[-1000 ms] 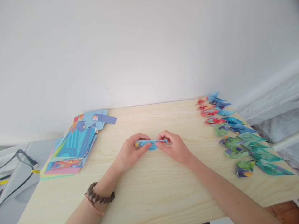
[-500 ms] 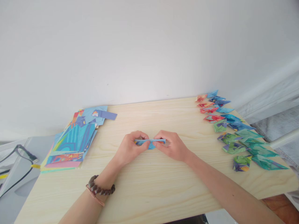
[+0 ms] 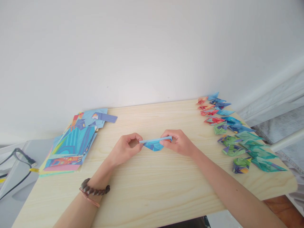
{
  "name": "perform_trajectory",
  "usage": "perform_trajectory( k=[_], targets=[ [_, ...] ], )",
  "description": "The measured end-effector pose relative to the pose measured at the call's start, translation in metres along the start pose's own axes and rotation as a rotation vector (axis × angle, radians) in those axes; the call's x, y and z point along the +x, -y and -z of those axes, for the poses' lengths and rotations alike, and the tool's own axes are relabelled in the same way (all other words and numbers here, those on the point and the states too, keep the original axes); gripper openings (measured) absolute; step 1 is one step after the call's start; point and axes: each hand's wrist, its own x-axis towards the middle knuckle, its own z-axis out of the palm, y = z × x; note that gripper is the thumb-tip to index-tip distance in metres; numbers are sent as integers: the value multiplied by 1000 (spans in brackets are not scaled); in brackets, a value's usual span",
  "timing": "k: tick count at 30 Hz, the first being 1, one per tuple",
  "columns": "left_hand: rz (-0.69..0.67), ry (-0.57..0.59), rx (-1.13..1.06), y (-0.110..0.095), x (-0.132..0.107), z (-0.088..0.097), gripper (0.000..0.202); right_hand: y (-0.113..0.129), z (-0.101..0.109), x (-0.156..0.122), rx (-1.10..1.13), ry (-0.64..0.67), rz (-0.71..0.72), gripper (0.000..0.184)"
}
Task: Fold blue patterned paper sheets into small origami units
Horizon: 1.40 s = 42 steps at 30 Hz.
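Observation:
A small folded piece of blue patterned paper [image 3: 153, 145] is held just over the middle of the wooden table [image 3: 152, 186]. Its upper edge is a narrow light-blue strip, and a pointed flap hangs below. My left hand [image 3: 127, 147] pinches the left tip between thumb and forefinger. At the other end, my right hand [image 3: 178, 142] grips the paper, thumb in front and fingers behind, with an orange corner showing. Parts of the paper under my right fingers are hidden.
On the left lies a stack of coloured paper sheets [image 3: 76, 142]. Rows of folded paper boats stand on the right, among them a red one [image 3: 213, 121], a green one [image 3: 241, 165] and a teal one [image 3: 268, 164]. Beyond the left edge are black cables [image 3: 23, 155].
My hands have moved apart, each now toward an end of the paper. More of the paper's blue front shows, and its right end is tilted up slightly.

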Motion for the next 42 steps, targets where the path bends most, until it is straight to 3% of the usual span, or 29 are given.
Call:
perform_trajectory(
  k=[6, 10, 17, 19, 22, 25, 27, 31, 35, 42],
  targets=[
    [-92, 18, -26, -8, 0, -4, 13, 0, -5, 0, -8, -23, 9, 13],
    [-49, -21, 111, -8, 2, -11, 15, 0, -10, 0, -24, -21, 8, 15],
    [-36, -58, -38, 7, 5, 5, 14, -6, -1, 1, -34, -43, -99, 27],
    [-72, -80, -41, 7, 5, 8, 12, -7, -1, 2, -51, -79, -35, 25],
    [-196, -101, 19, 4, 4, 8, 12, -7, -5, 4, -118, -160, 197, 17],
    [-342, -102, 190, 3, 4, 5, 13, -11, -8, 6, -291, -211, 416, 16],
    [-412, -70, 325, 4, 4, 3, 10, -14, -8, 7, -419, -183, 466, 16],
    [-493, -20, 549, 8, 6, 2, 16, -18, -7, 6, -563, -85, 416, 17],
    [-508, -34, 680, 10, 6, 2, 22, -18, -6, 5, -554, -39, 311, 19],
    [-482, -49, 770, 6, 6, -1, 25, -11, -9, 5, -584, -81, 195, 18]
  ],
)
